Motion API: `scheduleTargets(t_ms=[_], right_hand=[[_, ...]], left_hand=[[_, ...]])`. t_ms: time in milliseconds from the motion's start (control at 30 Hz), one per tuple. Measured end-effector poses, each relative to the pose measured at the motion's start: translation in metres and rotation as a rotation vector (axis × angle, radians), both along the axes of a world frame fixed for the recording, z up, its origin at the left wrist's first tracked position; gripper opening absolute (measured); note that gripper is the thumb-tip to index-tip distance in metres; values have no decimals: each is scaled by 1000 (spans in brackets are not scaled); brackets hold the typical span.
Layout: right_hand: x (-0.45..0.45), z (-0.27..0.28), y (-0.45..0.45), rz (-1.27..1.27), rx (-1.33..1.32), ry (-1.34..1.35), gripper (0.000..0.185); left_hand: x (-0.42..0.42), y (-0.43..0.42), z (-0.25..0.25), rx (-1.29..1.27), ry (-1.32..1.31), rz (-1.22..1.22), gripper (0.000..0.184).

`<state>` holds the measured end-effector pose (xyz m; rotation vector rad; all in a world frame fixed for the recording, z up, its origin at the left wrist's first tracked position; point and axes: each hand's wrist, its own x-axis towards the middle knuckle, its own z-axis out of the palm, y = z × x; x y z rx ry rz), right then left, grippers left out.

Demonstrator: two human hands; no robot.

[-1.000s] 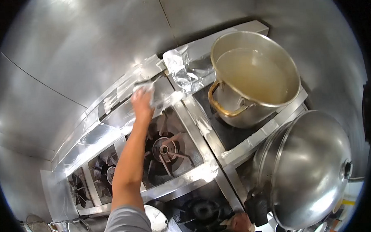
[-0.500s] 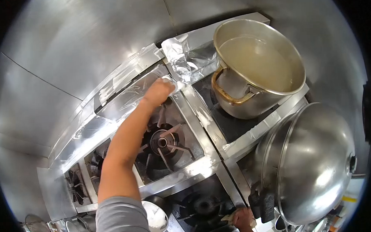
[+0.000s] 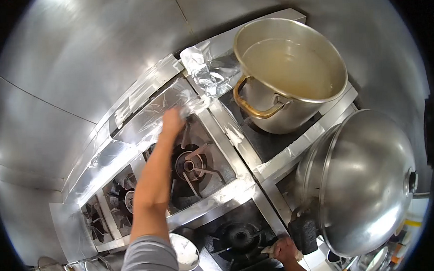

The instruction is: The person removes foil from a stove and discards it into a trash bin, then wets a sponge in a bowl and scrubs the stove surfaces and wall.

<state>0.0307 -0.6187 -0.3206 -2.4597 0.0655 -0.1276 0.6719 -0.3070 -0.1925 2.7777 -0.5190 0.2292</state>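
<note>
My left hand point(image 3: 172, 121) is closed, slightly blurred, against the sloped steel back panel point(image 3: 149, 109) behind the burners. A small pale wad point(image 3: 183, 111) shows at its fingers; its kind is unclear. White smears streak the panel around it. Just below the hand sits a gas burner point(image 3: 189, 166) with metal pot supports. At the lower right, my right hand point(image 3: 285, 250) is closed on a beige cloth point(image 3: 268, 250) at the stove's front edge, beside a dark burner point(image 3: 240, 236).
A large pot point(image 3: 283, 104) of cloudy liquid stands at the back right, near crumpled foil point(image 3: 199, 69). A big domed steel lid point(image 3: 371, 182) rises on the right. A white-filled bowl point(image 3: 184, 251) sits by my left sleeve. More burners point(image 3: 93, 218) line the left.
My left hand has moved left and down along the back panel, away from the foil-side corner. My right hand stays on the cloth at the front edge. The view has shifted slightly.
</note>
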Motion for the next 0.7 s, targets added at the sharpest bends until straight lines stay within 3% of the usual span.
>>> scheduleTargets(t_ms=[67, 100, 200, 233, 333, 400, 533, 567, 667, 700], right_hand=[[12, 28, 2, -22, -12, 16, 15], [14, 35, 3, -26, -59, 7, 14], [19, 45, 3, -3, -175, -1, 14], [21, 45, 2, 3, -198, -7, 14], [13, 32, 4, -39, -105, 53, 15], [6, 28, 8, -134, -92, 72, 14], [18, 44, 1, -22, -50, 64, 12], [16, 36, 2, -32, 32, 97, 11], [4, 18, -3, -60, 65, 161, 10], [-3, 13, 1, -85, 32, 195, 9]], left_hand=[[17, -47, -13, -63, -85, 19, 31], [21, -63, -12, 43, -104, 61, 28], [-9, -73, 3, 76, -14, 8, 25], [-16, -71, -6, 43, 8, -50, 39], [-26, -81, -9, 130, -93, -199, 21], [-6, -89, 3, 72, -38, -139, 18], [-37, -130, -40, -66, -171, -147, 18], [-66, -137, -19, 70, -165, -235, 21], [-34, -108, -21, -26, -98, -263, 24], [-17, -108, -7, -51, 52, -125, 26]])
